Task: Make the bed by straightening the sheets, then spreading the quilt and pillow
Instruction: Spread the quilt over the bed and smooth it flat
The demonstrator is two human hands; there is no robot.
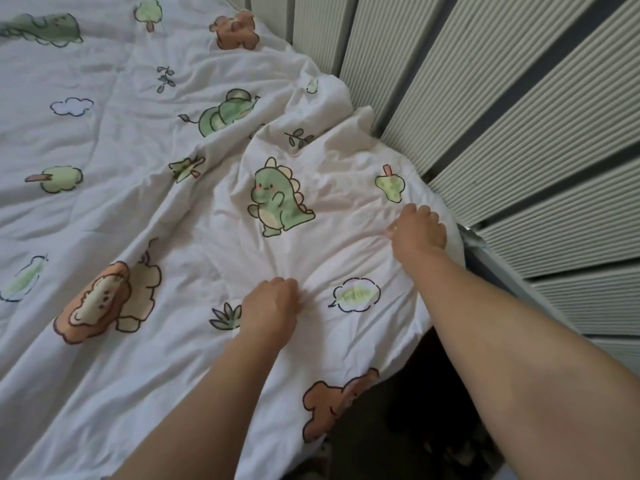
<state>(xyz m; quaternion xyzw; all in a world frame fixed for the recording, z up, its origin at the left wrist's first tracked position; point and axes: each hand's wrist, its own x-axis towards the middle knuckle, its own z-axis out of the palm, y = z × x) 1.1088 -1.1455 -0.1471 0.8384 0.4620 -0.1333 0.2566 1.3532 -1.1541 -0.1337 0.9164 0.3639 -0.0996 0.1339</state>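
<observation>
Soft, even light fills the white quilt point(173, 220), so its folds throw only faint grey shadows and nothing glares. The floor gap point(415, 393) beside the bed is nearly black. The ribbed wall panels point(519, 150) fan and bend with the wide lens, and my forearms point(207, 410) look slightly blurred.

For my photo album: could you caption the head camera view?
Bedmaking: left hand and right hand grip a white dinosaur-print quilt at the bed's corner, beside ribbed wall panels.
</observation>
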